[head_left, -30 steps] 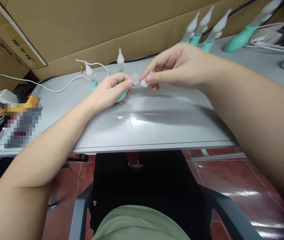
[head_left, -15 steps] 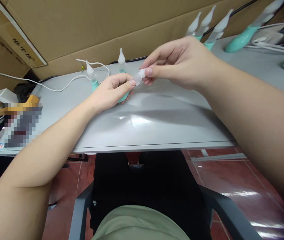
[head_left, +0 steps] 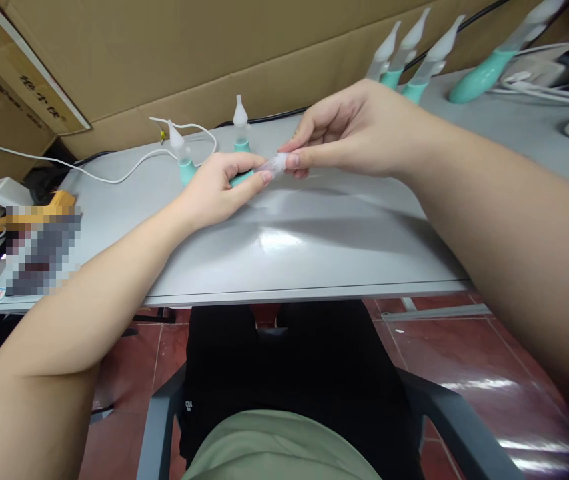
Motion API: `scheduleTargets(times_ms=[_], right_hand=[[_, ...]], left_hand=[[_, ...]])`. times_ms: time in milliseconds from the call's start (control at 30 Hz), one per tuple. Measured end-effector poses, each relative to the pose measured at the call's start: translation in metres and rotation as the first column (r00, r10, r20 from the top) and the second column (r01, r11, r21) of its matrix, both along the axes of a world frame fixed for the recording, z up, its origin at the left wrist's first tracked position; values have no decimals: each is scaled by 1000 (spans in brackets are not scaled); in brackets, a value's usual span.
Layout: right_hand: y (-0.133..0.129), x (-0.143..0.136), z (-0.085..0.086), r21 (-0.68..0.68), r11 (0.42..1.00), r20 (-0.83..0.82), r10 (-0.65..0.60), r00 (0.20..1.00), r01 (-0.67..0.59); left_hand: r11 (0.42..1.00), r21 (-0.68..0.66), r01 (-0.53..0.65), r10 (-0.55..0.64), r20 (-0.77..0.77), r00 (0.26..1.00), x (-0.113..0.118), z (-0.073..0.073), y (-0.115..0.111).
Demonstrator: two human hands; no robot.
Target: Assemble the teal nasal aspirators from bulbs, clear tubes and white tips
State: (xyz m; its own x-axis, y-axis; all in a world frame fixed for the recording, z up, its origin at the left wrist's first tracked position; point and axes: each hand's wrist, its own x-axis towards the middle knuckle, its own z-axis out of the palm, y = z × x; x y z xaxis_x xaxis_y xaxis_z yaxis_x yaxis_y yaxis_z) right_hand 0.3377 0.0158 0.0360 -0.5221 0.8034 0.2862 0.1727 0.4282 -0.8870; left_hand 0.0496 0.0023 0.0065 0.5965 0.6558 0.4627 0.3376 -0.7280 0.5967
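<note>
My left hand [head_left: 224, 185] is closed around a nasal aspirator with a teal bulb [head_left: 242, 179] and a clear tube [head_left: 270, 167]. My right hand [head_left: 341, 133] pinches the tube's white end piece [head_left: 281, 160] between thumb and fingers; most of that piece is hidden by them. The aspirator lies tilted, its clear end pointing up to the right, just above the grey table. Behind my left hand stand two similar teal-and-white aspirators, one at the left [head_left: 182, 155] and one farther right [head_left: 241, 125].
Several more aspirators [head_left: 427, 63] stand at the back right, and another [head_left: 484, 77] leans near white cables. A white cable [head_left: 129, 177] and a charger [head_left: 10, 192] lie at the left. Cardboard [head_left: 164, 53] rises behind the grey table [head_left: 314, 267].
The clear tube has turned from steeply tilted to nearly in line with the bulb. My left hand has rolled slightly, and both hands keep their hold. The view has shifted slightly.
</note>
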Motion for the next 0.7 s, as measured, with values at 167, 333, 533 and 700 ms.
scheduleTargets(times_ms=[167, 333, 533, 700], right_hand=[[-2, -1, 2, 4, 1000, 54, -2, 999, 1], [-2, -1, 1, 19, 1000, 59, -3, 998, 2], [-3, -4, -1, 29, 999, 40, -23, 999, 21], [-7, -9, -1, 11, 999, 22, -43, 999, 43]], left_hand=[[999, -14, -32, 31, -61, 998, 2, 2, -6], [999, 5, -51, 51, -95, 994, 2, 7, -11], [999, 15, -35, 36, -47, 998, 5, 4, -11], [998, 25, -64, 65, -37, 997, 6, 4, -13]])
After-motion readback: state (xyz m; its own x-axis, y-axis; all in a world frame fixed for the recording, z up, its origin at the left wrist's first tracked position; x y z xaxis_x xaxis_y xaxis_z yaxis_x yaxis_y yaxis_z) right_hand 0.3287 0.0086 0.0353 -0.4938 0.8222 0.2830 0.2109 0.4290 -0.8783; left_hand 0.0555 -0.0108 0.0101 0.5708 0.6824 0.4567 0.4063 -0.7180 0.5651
